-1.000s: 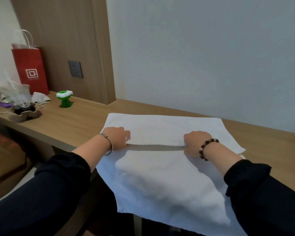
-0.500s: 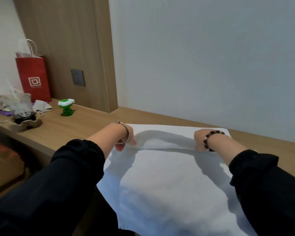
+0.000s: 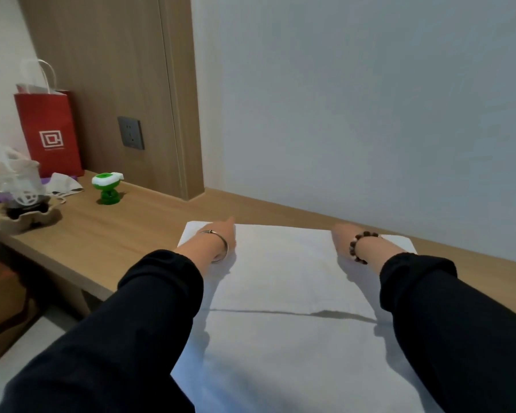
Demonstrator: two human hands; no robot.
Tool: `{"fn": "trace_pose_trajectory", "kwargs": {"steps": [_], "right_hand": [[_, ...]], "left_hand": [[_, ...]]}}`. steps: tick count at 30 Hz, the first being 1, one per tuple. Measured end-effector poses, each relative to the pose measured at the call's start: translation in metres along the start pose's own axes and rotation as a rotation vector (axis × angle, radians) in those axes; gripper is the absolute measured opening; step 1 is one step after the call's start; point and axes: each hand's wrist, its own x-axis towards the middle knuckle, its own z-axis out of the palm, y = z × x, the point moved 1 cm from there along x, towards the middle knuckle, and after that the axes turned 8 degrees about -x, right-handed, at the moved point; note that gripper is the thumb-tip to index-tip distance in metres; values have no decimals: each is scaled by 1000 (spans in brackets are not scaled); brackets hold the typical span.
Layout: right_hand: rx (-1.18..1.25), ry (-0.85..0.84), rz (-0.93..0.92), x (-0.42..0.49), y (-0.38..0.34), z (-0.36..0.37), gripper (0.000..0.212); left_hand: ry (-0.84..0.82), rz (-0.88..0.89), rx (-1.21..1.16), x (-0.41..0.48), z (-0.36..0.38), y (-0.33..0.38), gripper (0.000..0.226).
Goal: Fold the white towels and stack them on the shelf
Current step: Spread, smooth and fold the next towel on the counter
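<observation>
both arms reach straight forward in black sleeves, the forearms low over the white towel point(image 3: 283, 269), which lies on the wooden bench point(image 3: 125, 234). the left hand point(image 3: 222, 234) sits on the towel's far edge near its left corner, and the right hand point(image 3: 340, 238) sits on the same edge toward the right corner, the two well apart. both hands point away from the camera, so the fingers are mostly hidden behind the backs of the hands; one cannot tell whether they lie flat on the cloth or pinch its edge. a silver bangle point(image 3: 218, 245) circles the left wrist and a dark bead bracelet point(image 3: 359, 245) the right.

back from the fingers toward the person, the towel's upper layer ends in a straight edge with a thin shadow under it. a lower layer runs on past the bench's near edge.

well to the left of the left fingers stand a small green gadget point(image 3: 108, 189) and a red paper bag point(image 3: 49, 135). a dark wall socket point(image 3: 130, 137) is set in the wood panel above them.
</observation>
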Motion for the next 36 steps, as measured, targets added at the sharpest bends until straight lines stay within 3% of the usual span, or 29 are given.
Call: {"fn": "trace_pose_trajectory", "kwargs": {"steps": [2,5,7,9,11,13,15,16,18,19,21,24,26,28,30,34,36], "right_hand": [[-45,-29,2,12,0,0,21],[-86,-84,9,27,2,-10,12],[-59,-84,53,31,4,-17,17],[-47,-47,115,28,7,-21,5],[-49,70,173,27,11,-27,16],[-16,233,235,28,23,-45,17],[68,482,312,34,37,-73,11],[131,620,343,37,45,-85,7],[282,761,343,43,50,-98,14],[354,708,306,46,49,-96,31],[456,408,182,51,38,-73,68],[374,-5,-46,48,19,-20,82],[206,-173,-161,41,13,7,90],[115,-171,-202,37,13,23,90],[149,-62,-185,34,13,29,77],[143,113,-154,30,7,29,44],[99,131,-145,30,5,29,31]], "left_hand": [[3,-16,-9,15,1,-2,58],[-37,0,21,42,-5,2,29],[-82,-21,-72,58,-7,2,20],[-53,-48,-176,69,-3,2,10],[40,-43,-300,77,-3,4,11],[237,22,-419,85,-17,10,16],[503,120,-458,90,-43,23,4],[570,168,-545,93,-54,31,10],[457,255,-735,93,-62,50,43],[347,278,-722,91,-58,56,62],[132,283,-508,83,-35,60,81],[-129,255,-166,65,7,48,78],[-143,266,-56,56,26,38,65],[-30,309,-22,51,33,32,37],[86,321,35,51,32,31,22],[198,331,355,60,34,30,17],[177,400,464,67,34,31,35]]}}
